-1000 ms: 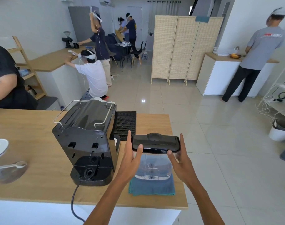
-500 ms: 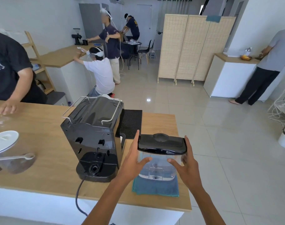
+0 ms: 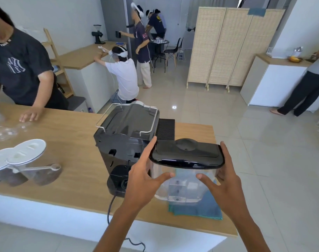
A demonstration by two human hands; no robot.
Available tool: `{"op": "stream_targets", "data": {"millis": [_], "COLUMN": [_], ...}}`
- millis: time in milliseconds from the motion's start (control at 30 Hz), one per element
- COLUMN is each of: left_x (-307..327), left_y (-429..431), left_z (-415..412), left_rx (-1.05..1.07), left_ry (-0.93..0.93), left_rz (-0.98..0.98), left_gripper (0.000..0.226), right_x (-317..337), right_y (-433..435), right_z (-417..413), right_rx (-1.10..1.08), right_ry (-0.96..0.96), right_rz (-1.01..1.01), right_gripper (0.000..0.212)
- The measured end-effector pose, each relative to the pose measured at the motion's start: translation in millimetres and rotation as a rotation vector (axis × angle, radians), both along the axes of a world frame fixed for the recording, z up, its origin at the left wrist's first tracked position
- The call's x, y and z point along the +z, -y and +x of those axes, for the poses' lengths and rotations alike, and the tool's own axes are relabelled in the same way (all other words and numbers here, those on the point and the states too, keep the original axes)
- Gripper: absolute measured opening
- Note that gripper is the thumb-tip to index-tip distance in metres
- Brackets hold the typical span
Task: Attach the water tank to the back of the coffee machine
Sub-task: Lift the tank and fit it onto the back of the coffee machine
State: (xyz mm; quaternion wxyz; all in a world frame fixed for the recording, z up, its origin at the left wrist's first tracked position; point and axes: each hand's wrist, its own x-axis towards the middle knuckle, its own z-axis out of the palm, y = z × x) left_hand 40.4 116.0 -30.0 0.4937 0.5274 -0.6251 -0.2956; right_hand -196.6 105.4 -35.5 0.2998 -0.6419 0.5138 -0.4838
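Note:
The clear water tank (image 3: 184, 186) with a black lid (image 3: 187, 154) hangs above the wooden counter (image 3: 68, 142), held from both sides. My left hand (image 3: 143, 180) grips its left side, thumb on the front wall. My right hand (image 3: 222, 180) grips the right side. The black coffee machine (image 3: 122, 140) stands just left of the tank with its back toward me, its base socket (image 3: 123, 182) partly hidden by my left hand. The tank is apart from the machine's back.
A folded blue cloth (image 3: 206, 210) lies under the tank. A black mat (image 3: 166, 129) sits behind the machine. Lidded jars with a spoon (image 3: 26, 166) stand at the left. A person's hand (image 3: 30, 114) rests on the counter's far left. A power cord (image 3: 110, 206) hangs over the front edge.
Both hands have lifted the tank off the blue cloth and carried it slightly left toward the machine. The person at the left has leaned in over the counter.

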Motion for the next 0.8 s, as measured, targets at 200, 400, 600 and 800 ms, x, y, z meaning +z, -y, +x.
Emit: {"op": "stream_targets", "data": {"millis": [200, 400, 600, 800], "left_x": [13.9, 4.9, -0.2, -12.2], "left_y": [-15.5, -9.5, -1.8, 13.4], "left_z": [63.8, 120.0, 155.9, 175.1], "left_rx": [0.028, 0.036, 0.035, 0.000], "left_ry": [-0.016, -0.032, -0.022, -0.012], "left_rz": [-0.026, 0.029, 0.028, 0.073], "left_gripper": [0.107, 0.109, 0.110, 0.112], "right_x": [16.8, 12.4, 8.7, -4.2], "right_y": [-17.3, -14.0, -6.5, 1.9], "right_z": [66.4, 129.1, 174.9, 199.8], "right_rx": [0.020, 0.013, -0.012, -0.034], "right_ry": [0.045, 0.051, 0.042, -0.011], "right_rz": [0.002, 0.017, 0.017, 0.018], "right_gripper": [0.105, 0.107, 0.105, 0.102]}}
